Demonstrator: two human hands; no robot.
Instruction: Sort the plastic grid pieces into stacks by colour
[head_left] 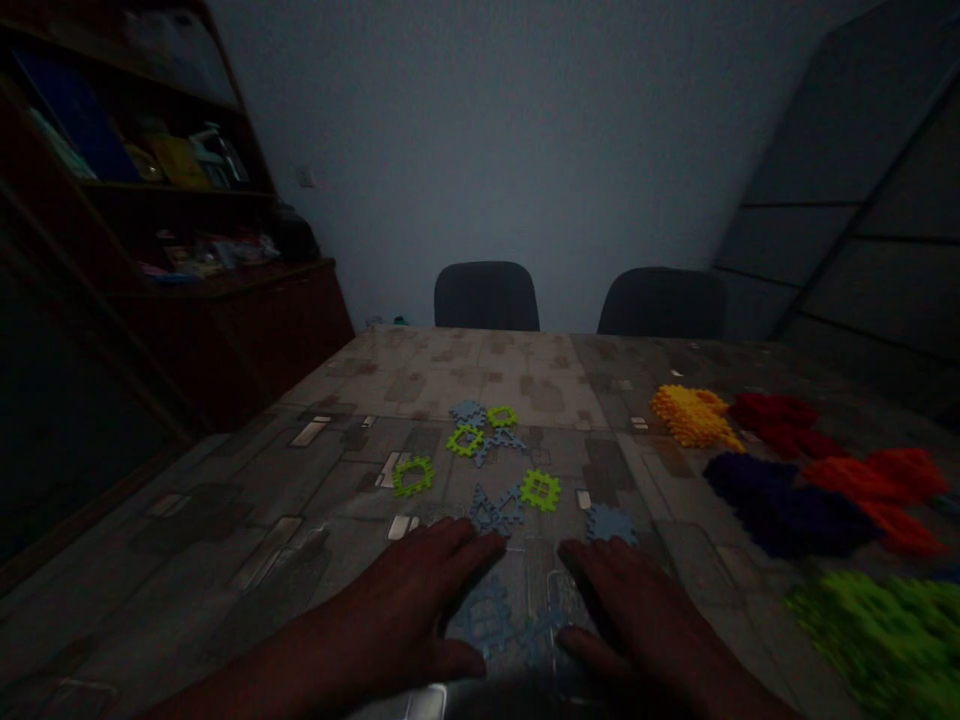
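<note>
My left hand (424,590) and my right hand (637,610) rest low over the patterned tabletop, palms down, fingers stretched out and thumbs apart. Between them lie a blue-grey square frame piece (486,615) and another blue-grey piece (541,632), dim and partly hard to make out. Just past my left fingertips is a blue-grey openwork piece (496,510). A solid blue-grey toothed piece (611,522) lies right beyond my right fingers. Farther out are a green windowed square (540,489), green frames (413,477) and several other interlocking pieces. Neither hand appears to hold anything.
On the right stand piles of yellow (691,413), red (784,420), dark purple (787,505), orange (877,490) and green pieces (885,635). Two chairs (486,296) are behind the far table edge. A wooden shelf unit (277,310) is at left. The room is dim.
</note>
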